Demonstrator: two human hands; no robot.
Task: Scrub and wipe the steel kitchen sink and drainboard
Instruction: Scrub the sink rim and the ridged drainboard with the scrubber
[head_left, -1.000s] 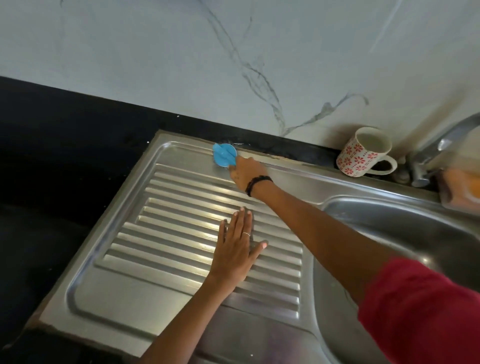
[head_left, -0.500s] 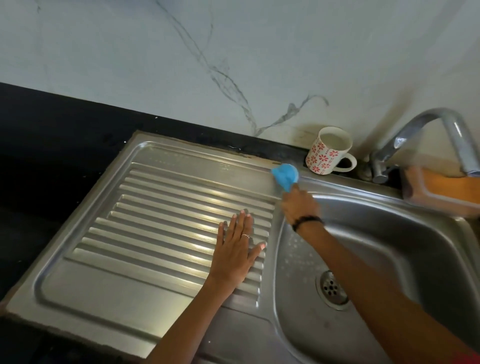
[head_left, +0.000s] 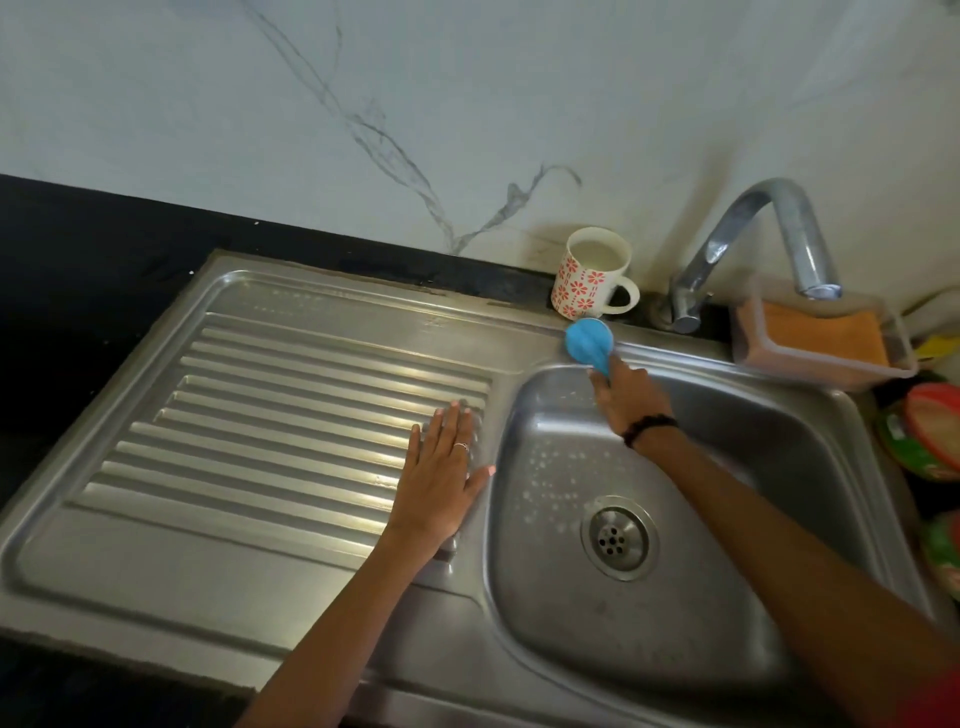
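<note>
Now the right hand (head_left: 631, 397) grips a blue scrubber (head_left: 589, 343), pressing it on the steel rim behind the sink basin (head_left: 675, 597), just in front of the flowered mug (head_left: 587, 275). Left of the basin, the left hand (head_left: 441, 478) lies flat, fingers straight, on the ribbed drainboard (head_left: 260, 415).

blue scrubber (head_left: 588, 341) on steel sink (head_left: 727, 415) rim
</note>
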